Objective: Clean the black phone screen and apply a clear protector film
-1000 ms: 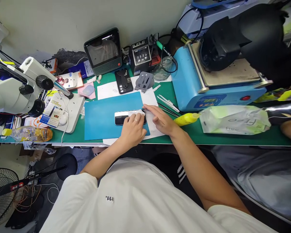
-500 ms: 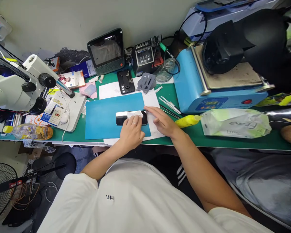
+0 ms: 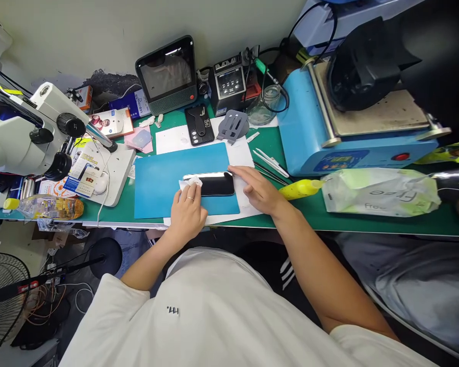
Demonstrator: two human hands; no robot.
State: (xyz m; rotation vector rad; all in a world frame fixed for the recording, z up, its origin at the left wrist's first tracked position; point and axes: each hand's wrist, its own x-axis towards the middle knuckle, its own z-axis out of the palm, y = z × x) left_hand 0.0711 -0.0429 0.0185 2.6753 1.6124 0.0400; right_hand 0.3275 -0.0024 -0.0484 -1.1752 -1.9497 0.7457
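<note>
A smartphone [image 3: 219,184] lies screen up on a blue mat [image 3: 158,176], its long side running left to right. My left hand [image 3: 188,208] presses a crumpled white tissue [image 3: 193,182] onto the phone's left end; a ring shows on one finger. At the phone's right end, my right hand [image 3: 260,191] rests with fingers stretched out, the index fingertip at the upper right corner. Nothing shows in the right hand. White paper [image 3: 245,159] sticks out from under the mat.
Tweezers [image 3: 271,162], a yellow bottle [image 3: 300,189] and a wipes pack [image 3: 382,192] lie to the right, before a blue machine [image 3: 306,127]. Behind the mat are a black phone case [image 3: 199,125] and grey holder [image 3: 233,126]. A microscope [image 3: 57,130] stands left.
My left hand has slid left with the tissue, from the middle of the phone to its left end, uncovering more screen. My right hand stays at the right end.
</note>
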